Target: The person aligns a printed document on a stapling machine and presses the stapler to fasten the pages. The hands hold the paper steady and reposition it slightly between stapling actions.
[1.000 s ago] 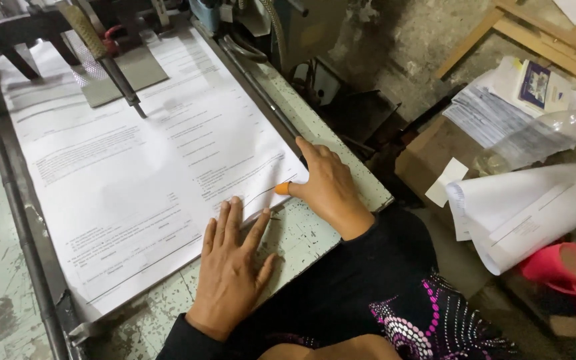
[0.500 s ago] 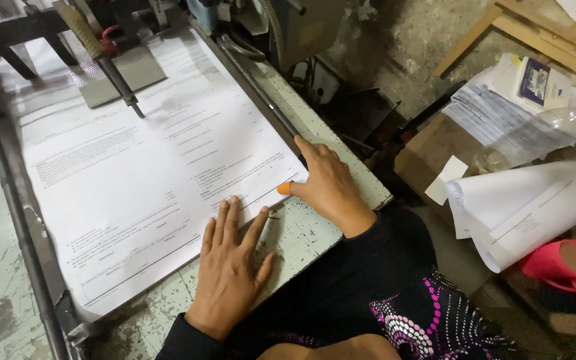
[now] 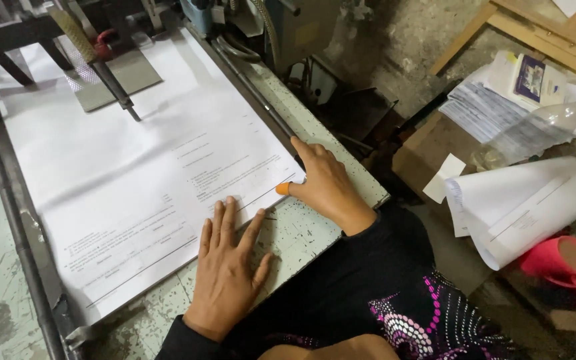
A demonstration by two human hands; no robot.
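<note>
The left hand [image 3: 227, 270] lies flat and open, palm down, with its fingers spread over the near edge of a large printed paper sheet [image 3: 135, 187], so it presses rather than grips. The right hand [image 3: 326, 183] rests open at the sheet's right corner, with an orange rubber thumb cap [image 3: 283, 189] touching the paper edge, and nothing is closed in its grip either. The sheet lies on the pale green worktop [image 3: 301, 230], lined up between a dark metal rail [image 3: 15, 227] on the left and a thin guide bar [image 3: 251, 87] on the right, with its far end under a flat metal plate [image 3: 111, 77] and a slanted rod [image 3: 111, 87]. The paper looks thin, smooth and slightly rippled, so an uneven push from either palm could buckle it or skew it off the guide bar; a sweaty or dirty hand might smudge the print. The worktop paint is chipped and rough, which could snag the near edge. The fingers sit close to the machine parts, so a slip forward looks risky. Beside the worktop, well apart, lie a rolled paper bundle [image 3: 521, 207], a clear plastic bottle [image 3: 535, 130] with an orange cap and a pink cup [image 3: 558, 257].
</note>
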